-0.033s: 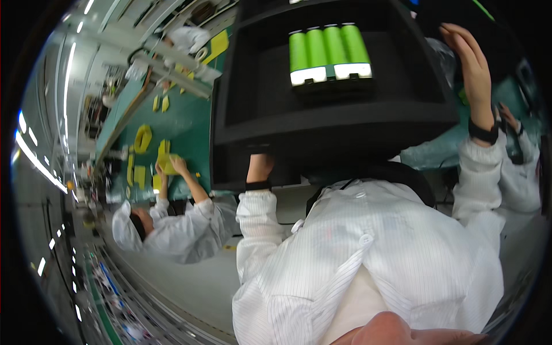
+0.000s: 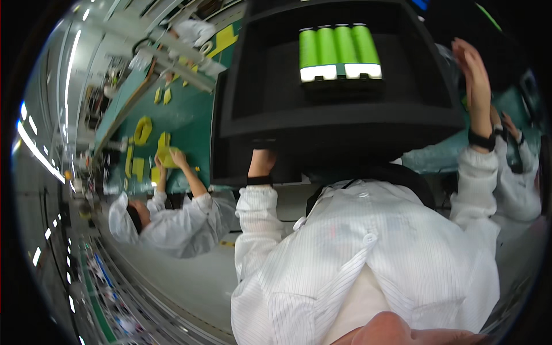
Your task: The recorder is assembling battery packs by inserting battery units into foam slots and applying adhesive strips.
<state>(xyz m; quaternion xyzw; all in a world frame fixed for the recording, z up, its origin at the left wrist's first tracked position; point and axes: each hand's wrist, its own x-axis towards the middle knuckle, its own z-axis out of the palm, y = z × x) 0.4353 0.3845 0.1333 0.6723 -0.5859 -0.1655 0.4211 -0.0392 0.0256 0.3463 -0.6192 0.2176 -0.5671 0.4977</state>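
Note:
A black open-topped box (image 2: 339, 123) with thick walls fills the upper middle in front of me. Inside stands a battery pack of several bright green cylindrical cells (image 2: 335, 47), with white strips along its near edge. My left hand (image 2: 262, 163) reaches under the box's near left edge; its fingers are hidden there. Beside the box's right wall my right hand (image 2: 475, 72) is raised, fingers stretched out and close together. Whether its palm touches the wall cannot be made out.
Left is a green worktable (image 2: 184, 126) with yellow pieces (image 2: 143, 130), where a co-worker (image 2: 178, 224) in white handles a yellow part. Another dark box (image 2: 224, 164) lies below mine. A second person's sleeve (image 2: 514, 181) shows at right, beside a plastic-covered surface (image 2: 428, 156).
The black box and its battery pack have shifted slightly to the right. My right hand has moved a little right and down with it; my left hand keeps nearly the same place.

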